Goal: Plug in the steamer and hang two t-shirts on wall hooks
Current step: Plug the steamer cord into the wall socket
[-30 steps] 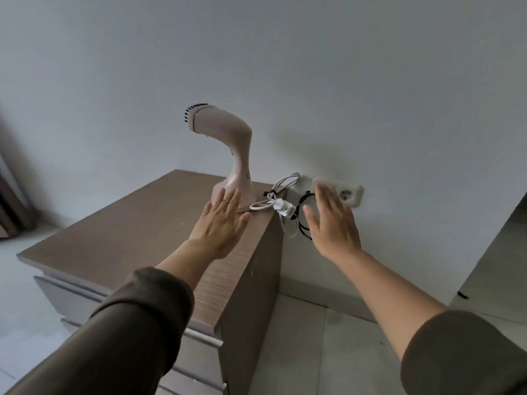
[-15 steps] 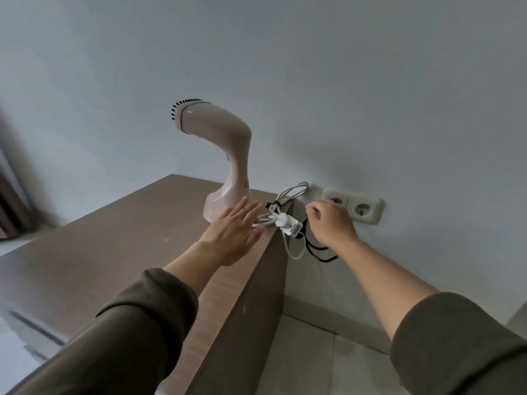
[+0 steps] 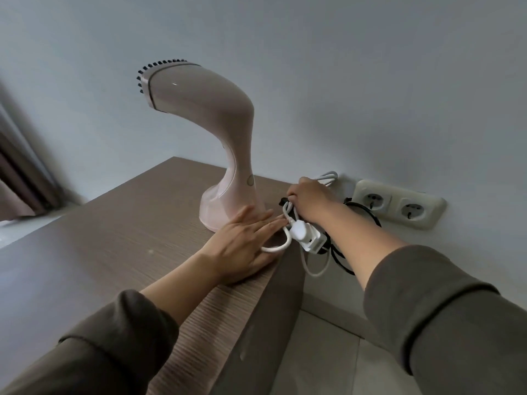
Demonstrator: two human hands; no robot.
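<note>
**Cord still bundled, plug not in**

Head view: right hand (image 3: 309,199) is gripping the coiled white cord (image 3: 288,220) beside the steamer (image 3: 216,138) on the worktop (image 3: 114,229); left hand (image 3: 242,249) is lying flat, fingers spread. Plug (image 3: 306,235) is dangling unplugged near the wall socket (image 3: 396,203); no t-shirts showing.

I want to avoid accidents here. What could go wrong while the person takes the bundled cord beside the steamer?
The steamer stands tall near the cabinet's edge; pulling the white cord that the right hand grips could tip it, since the left hand only lies flat beside the base. The cord is also bundled with a black tie, and the plug may catch.
</note>
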